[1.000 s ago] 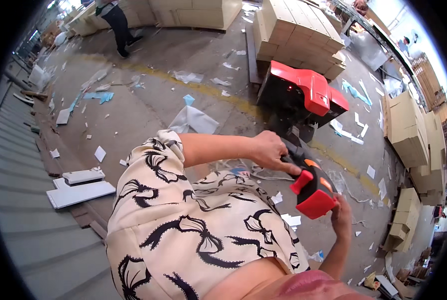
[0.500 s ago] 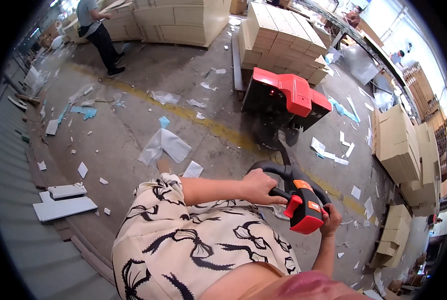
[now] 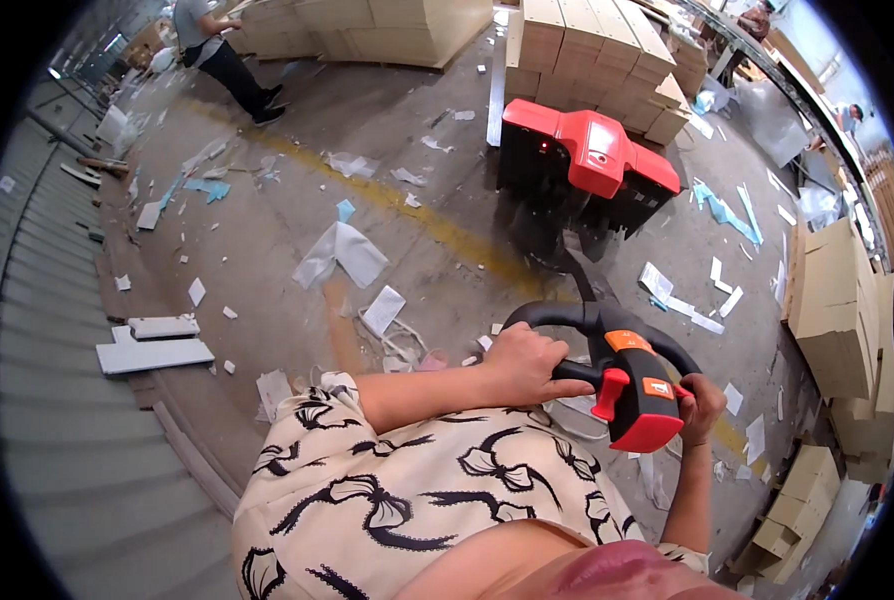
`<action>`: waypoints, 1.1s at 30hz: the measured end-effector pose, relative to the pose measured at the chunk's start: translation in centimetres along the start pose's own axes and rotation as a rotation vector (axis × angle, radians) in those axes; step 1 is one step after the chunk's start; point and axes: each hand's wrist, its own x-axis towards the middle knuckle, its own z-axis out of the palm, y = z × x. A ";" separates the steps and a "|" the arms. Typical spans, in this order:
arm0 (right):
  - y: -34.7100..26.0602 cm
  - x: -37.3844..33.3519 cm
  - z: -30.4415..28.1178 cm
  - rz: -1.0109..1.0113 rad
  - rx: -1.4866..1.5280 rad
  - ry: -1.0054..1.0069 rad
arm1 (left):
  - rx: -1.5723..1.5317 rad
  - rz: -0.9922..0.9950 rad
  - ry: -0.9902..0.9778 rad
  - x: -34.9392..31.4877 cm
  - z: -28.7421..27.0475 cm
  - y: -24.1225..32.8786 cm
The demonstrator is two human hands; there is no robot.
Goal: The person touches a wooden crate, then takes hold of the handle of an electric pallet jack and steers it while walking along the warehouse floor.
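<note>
My left hand (image 3: pixel 523 366) is closed round the left grip of a black and red tiller handle (image 3: pixel 629 362), its thumb stretched along the bar beside a red thumb switch. On the handle's other side, my right hand (image 3: pixel 701 408) wraps round the right grip; part of its fingers is hidden. The handle's arm runs forward to a red and black electric pallet truck (image 3: pixel 593 152). Just beyond the truck stands a stack of cream-coloured boards (image 3: pixel 597 50).
Scraps of paper and white foam (image 3: pixel 343 256) litter the concrete floor around a yellow line (image 3: pixel 437 232). A person (image 3: pixel 229 62) stands at far left by a large pale stack (image 3: pixel 367 32). Cartons (image 3: pixel 835 300) line the right; a corrugated wall (image 3: pixel 57 400) borders the left.
The floor scraps, the person and the right-hand cartons have shifted right in the picture. The tiller handle sits a little further right, with both hands still on its grips.
</note>
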 end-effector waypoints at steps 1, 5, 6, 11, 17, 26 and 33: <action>1.0 -0.1 -0.5 0.001 0.010 -0.006 | 0.015 0.002 0.059 0.3 0.7 0.8; 1.9 -0.2 -1.4 0.021 0.056 -0.047 | 0.055 -0.023 0.128 0.3 2.4 2.0; 1.7 0.0 -1.4 0.060 0.067 -0.095 | 0.067 -0.036 0.116 0.3 2.7 2.0; 0.8 -0.7 -0.7 0.055 0.056 -0.173 | 0.058 -0.091 0.131 -0.5 2.4 1.3; 2.9 0.0 -0.8 0.057 0.064 -0.176 | 0.059 -0.262 0.104 1.1 2.9 2.5; 11.6 3.8 -2.6 0.022 0.007 -0.246 | 0.013 -0.081 0.258 6.7 6.5 3.3; 9.9 9.7 0.6 -0.012 0.056 -0.335 | 0.068 -0.218 0.060 10.4 2.3 -2.5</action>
